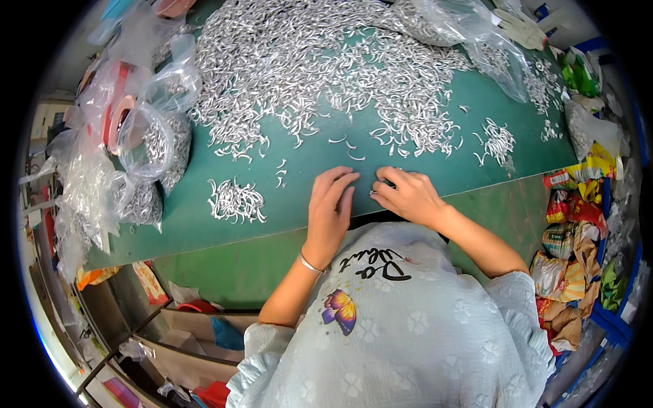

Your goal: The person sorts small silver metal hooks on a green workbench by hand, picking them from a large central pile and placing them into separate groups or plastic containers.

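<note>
On the front part of the green table, my left hand (pixel 330 204) rests with its fingers bent toward the right and the thumb apart from them. No object shows in it. Facing it across a small gap, my right hand (pixel 410 196) has its fingers curled in. A tiny silvery glint shows at its fingertips, too small to name. Just beyond both hands lie a few loose curved metal pieces (pixel 350 145). Farther back spreads a large heap of the same silvery curved pieces (pixel 272 64). A small pile (pixel 235 201) sits left of my left hand, another pile (pixel 497 141) to the right.
Clear plastic bags (pixel 160 143) with metal pieces crowd the table's left end. Another plastic bag (pixel 500 64) lies at the back right, near a pale glove (pixel 520 28). Colourful packets (pixel 561 272) fill a blue-framed rack on the right. Shelf compartments (pixel 183 326) stand below left.
</note>
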Motion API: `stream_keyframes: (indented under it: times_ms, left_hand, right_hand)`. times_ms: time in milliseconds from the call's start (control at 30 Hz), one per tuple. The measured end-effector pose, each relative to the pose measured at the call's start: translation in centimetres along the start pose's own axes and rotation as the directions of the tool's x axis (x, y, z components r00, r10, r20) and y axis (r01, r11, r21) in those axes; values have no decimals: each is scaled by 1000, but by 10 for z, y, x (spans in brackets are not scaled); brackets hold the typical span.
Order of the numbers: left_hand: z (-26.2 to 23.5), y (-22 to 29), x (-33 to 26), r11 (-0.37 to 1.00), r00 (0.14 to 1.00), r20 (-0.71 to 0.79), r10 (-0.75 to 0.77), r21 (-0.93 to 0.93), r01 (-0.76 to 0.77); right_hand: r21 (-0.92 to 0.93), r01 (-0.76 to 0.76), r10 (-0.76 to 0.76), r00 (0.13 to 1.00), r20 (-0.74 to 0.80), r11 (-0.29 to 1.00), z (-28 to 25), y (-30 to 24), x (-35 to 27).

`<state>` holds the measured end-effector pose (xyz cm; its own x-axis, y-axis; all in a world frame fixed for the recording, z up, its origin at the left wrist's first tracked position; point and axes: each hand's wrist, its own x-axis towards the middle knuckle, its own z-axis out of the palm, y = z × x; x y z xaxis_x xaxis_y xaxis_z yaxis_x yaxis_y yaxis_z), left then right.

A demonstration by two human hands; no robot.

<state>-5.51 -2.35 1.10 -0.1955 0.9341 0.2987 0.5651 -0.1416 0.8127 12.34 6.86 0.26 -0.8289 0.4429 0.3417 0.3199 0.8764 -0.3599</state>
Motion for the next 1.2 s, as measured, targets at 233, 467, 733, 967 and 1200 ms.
stream_keyframes:
  times_ms: [233,467,733,967,1200]
  left_hand:
    - [45,10,48,928,878,371,302,96,-360]
    - [99,24,93,761,709,537,456,177,-624]
    - [117,10,109,704,715,556,423,295,-646]
    - [103,2,104,747,768,545,337,341,-570]
    - [89,-8,103,739,792,533,297,396,-544]
  right_hand:
    - [-82,-134,131,991,-39,988,-31,30,-41]
    - [-164,-257,230,959,-166,953,-46,57,-67]
    - [-205,-504,416,837,-356,839,-66,80,-83]
    - [-284,-650,495,737,-459,705,-80,114,-91]
    - [-222,-704,551,680,-484,675,-96,128,-90]
